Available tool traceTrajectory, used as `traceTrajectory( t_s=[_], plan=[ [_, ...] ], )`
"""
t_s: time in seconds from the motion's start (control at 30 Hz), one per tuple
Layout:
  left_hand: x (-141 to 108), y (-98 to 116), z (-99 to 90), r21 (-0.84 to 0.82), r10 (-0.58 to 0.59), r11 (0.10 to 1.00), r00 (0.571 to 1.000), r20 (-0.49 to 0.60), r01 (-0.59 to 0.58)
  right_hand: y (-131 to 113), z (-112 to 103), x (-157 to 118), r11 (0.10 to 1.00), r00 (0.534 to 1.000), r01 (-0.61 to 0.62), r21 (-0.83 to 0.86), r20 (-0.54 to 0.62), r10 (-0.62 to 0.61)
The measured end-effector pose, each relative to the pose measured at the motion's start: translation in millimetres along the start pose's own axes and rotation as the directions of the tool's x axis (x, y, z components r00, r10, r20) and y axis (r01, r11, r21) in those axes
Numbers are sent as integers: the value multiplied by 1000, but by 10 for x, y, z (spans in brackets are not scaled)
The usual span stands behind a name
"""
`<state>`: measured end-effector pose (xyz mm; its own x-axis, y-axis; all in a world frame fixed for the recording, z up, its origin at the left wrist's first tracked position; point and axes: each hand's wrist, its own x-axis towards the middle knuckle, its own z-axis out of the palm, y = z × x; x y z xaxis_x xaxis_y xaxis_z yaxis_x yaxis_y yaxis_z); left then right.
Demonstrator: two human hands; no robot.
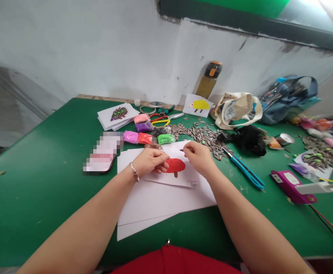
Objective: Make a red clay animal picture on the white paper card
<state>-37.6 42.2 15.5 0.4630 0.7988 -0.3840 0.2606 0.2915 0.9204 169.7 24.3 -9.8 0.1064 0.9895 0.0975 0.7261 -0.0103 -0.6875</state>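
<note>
On a small sheet of white paper (169, 181) is a flat red clay oval (176, 165) with a brown stub below it. My left hand (152, 160), a silver bangle on its wrist, is over the oval's left side with thumb and forefinger pressed together; what they hold, if anything, cannot be made out. Above the right side of the oval, my right hand (196, 155) pinches a small dark piece (181, 150), too small to name surely. Larger white sheets (160, 207) lie beneath. Packets of coloured clay, among them a green packet (165, 139), lie just beyond my hands.
Loose sunflower seeds (203, 134) are spread behind my right hand, near a blue utility knife (247, 172). A phone (102, 154) lies left. Scissors (176, 116), a yellow hedgehog picture (198, 104), a bottle (209, 80) and bags stand farther back. A magenta power strip (292, 186) sits right.
</note>
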Motion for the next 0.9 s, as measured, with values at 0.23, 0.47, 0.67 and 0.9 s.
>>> traceTrajectory(
  t_s=[0.23, 0.47, 0.67, 0.9],
  plan=[
    [20, -23, 49, -54, -51, 997, 998, 26, 53, 95, 21, -81, 970, 998, 25, -240, 67, -9],
    [7, -18, 69, 6, 11, 1000, 1000, 19, -11, 82, 11, -27, 941, 994, 10, -338, 108, 28],
    [12, -56, 107, -128, -37, 991, 997, 61, 45, 48, -14, -99, 940, 998, 11, -340, 64, 11],
    [-23, -50, 82, -186, -15, 982, 991, 136, 40, -224, -38, -324, 938, 936, 346, -24, -56, -347]
  ],
)
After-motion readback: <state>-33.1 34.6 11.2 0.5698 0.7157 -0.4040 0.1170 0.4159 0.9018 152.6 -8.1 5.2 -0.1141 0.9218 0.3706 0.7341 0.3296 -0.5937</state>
